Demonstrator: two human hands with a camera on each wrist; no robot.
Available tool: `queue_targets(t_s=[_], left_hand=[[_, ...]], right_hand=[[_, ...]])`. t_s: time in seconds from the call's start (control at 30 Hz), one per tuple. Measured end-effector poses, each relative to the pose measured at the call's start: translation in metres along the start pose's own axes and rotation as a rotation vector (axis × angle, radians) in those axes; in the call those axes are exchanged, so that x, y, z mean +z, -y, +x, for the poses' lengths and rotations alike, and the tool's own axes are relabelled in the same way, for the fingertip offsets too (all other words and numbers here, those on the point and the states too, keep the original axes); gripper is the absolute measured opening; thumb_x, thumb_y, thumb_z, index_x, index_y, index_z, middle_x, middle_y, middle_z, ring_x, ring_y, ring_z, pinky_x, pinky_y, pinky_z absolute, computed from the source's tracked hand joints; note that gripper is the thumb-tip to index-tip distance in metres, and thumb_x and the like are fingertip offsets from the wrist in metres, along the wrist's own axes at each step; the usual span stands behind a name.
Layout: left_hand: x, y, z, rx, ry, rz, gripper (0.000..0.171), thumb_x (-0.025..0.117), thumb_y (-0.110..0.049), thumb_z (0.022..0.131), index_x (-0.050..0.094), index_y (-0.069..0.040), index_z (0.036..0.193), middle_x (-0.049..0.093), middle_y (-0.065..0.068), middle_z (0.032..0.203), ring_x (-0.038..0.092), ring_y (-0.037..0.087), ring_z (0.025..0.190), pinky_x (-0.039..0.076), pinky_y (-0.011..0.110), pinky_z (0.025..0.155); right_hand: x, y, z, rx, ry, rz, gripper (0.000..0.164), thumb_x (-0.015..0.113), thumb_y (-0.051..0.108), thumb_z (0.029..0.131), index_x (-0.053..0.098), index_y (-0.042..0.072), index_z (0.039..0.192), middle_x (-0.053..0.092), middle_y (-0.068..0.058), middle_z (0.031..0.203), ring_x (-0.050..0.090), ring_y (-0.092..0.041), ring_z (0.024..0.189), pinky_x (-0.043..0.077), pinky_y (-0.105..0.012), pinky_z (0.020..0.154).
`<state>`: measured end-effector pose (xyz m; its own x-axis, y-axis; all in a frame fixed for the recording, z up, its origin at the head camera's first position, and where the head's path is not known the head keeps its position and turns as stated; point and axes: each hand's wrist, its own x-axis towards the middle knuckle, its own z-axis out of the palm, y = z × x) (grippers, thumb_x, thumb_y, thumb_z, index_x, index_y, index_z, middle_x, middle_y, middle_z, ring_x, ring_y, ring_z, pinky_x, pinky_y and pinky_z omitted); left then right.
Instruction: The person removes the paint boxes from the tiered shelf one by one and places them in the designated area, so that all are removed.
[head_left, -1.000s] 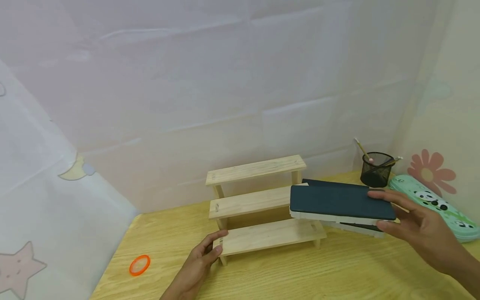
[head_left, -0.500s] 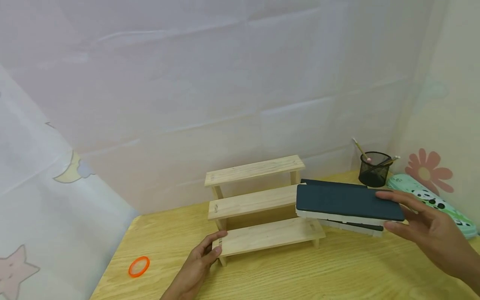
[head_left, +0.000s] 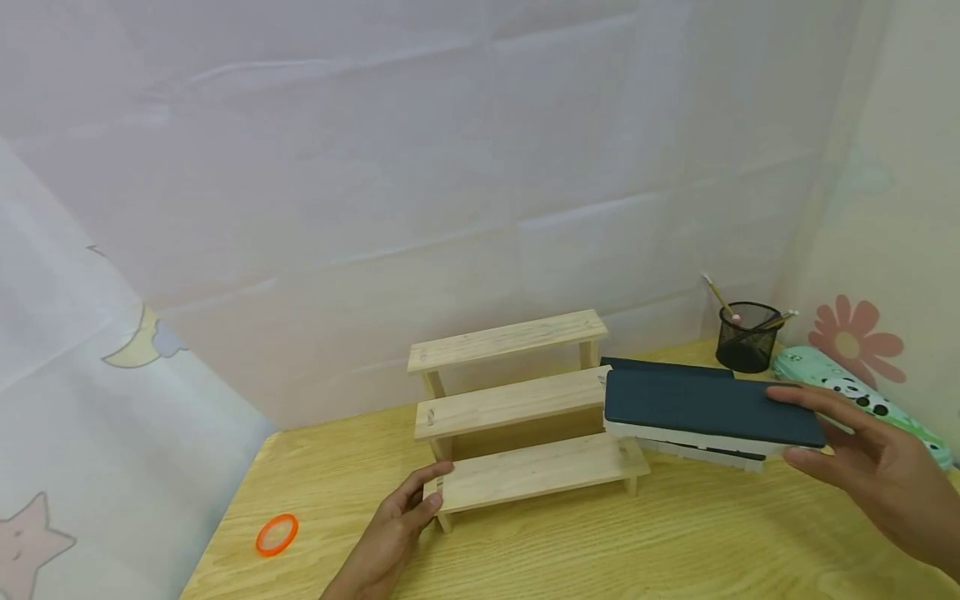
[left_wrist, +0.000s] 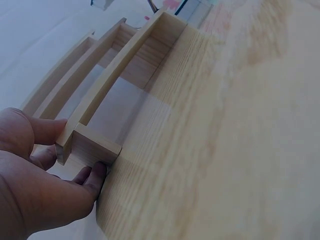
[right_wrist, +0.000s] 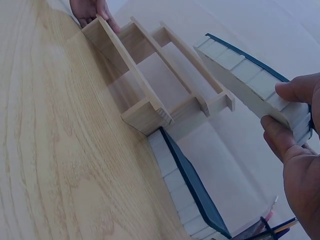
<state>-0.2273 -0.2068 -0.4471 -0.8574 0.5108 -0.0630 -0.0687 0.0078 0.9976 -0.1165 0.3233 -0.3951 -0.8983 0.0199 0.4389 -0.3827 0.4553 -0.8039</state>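
A three-tier wooden step rack (head_left: 536, 471) stands on the table. My left hand (head_left: 393, 525) grips the left end of its lowest step, fingers around the corner and leg in the left wrist view. My right hand (head_left: 888, 483) pinches the right end of a flat box (head_left: 708, 408) with a dark blue-green lid and white segmented sides. That box is held up off the table, in front of the rack's right end in the head view. Below it, a second, similar box (right_wrist: 192, 185) lies on the table by the rack's right leg, partly hidden in the head view.
A black mesh pen cup (head_left: 744, 346) with pencils stands at the back right. Beside it lies a green panda pencil case (head_left: 862, 400). An orange ring (head_left: 277, 534) is on the table at the left. Pale printed sheets hang behind and at both sides.
My right hand has moved right with the box, uncovering a little more of the rack's right end. My left hand keeps its grip on the rack.
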Motion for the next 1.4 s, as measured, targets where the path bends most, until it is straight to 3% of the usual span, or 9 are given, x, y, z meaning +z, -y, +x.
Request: queue_targets(t_s=[0.23,0.63,1.1,1.4], left_hand=[[0.0,0.0,0.0,-0.002,0.003,-0.003,0.054,0.053,-0.027,0.106,0.035,-0.012,0.154,0.002,0.011,0.164,-0.012,0.04,0.149,0.005,0.065,0.116],[0.002,-0.001,0.0,-0.006,-0.01,-0.002,0.053,0.054,-0.026,0.106,0.036,-0.011,0.153,0.009,0.009,0.164,-0.008,0.037,0.15,0.006,0.063,0.117],[0.003,0.0,0.0,0.0,-0.016,-0.001,0.053,0.054,-0.026,0.105,0.038,-0.01,0.153,0.009,0.009,0.164,-0.008,0.038,0.15,0.006,0.064,0.116],[0.002,-0.001,0.0,0.001,-0.025,0.003,0.052,0.054,-0.026,0.106,0.037,-0.011,0.153,0.006,0.011,0.163,-0.008,0.038,0.15,0.007,0.065,0.116]], right_hand=[[-0.004,-0.011,-0.006,0.084,-0.002,0.047,0.062,0.06,-0.005,0.098,0.037,0.009,0.154,0.022,-0.004,0.157,0.048,0.005,0.122,0.053,-0.018,0.083],[-0.006,-0.022,-0.017,0.093,-0.054,0.042,0.062,0.062,-0.006,0.096,0.039,0.005,0.153,0.015,0.0,0.161,0.039,-0.001,0.126,0.052,-0.016,0.083],[-0.01,-0.04,-0.033,0.114,-0.135,-0.113,0.066,0.068,-0.003,0.093,0.042,0.009,0.152,0.025,0.002,0.155,0.039,0.001,0.122,0.049,-0.01,0.079],[-0.011,-0.052,-0.041,0.119,-0.16,-0.134,0.066,0.07,-0.002,0.092,0.043,0.009,0.152,0.03,0.001,0.151,0.033,0.001,0.124,0.046,-0.009,0.08]])
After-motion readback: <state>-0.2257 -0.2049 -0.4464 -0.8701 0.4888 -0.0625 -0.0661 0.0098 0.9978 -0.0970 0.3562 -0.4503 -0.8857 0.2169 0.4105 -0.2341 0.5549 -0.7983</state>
